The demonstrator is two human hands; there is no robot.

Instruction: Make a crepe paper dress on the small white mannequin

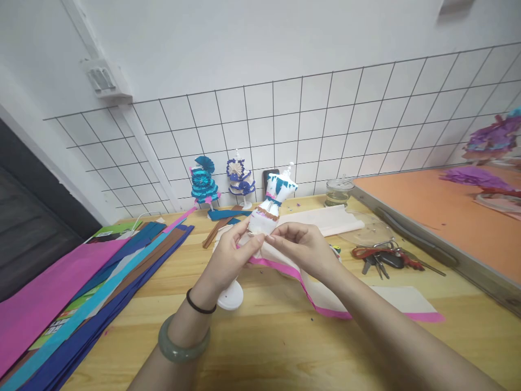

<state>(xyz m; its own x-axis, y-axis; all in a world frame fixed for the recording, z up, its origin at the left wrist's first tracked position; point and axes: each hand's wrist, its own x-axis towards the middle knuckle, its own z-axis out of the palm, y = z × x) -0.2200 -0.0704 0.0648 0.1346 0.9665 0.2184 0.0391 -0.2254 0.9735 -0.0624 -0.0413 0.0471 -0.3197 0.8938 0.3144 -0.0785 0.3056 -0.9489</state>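
Note:
A small white dress-form mannequin [280,187], trimmed with teal, pink and brown paper, tilts to the right above the table. My left hand [234,252] is closed around its lower part, thumb in front. The round white base [230,296] shows below that hand. At the mannequin's lower front, my right hand [303,247] pinches the end of a long cream paper strip [280,258] with a pink edge. The strip trails to the right over the table, passing behind my right forearm. Both sets of fingertips nearly meet at the paper.
Coloured paper sheets [93,277] lie at the left. Two decorated mannequins, one teal [203,182] and one purple and cream [241,179], stand at the back. A glass jar [340,191], a cream paper roll [337,219] and keys [378,266] lie right, before an orange board [439,217].

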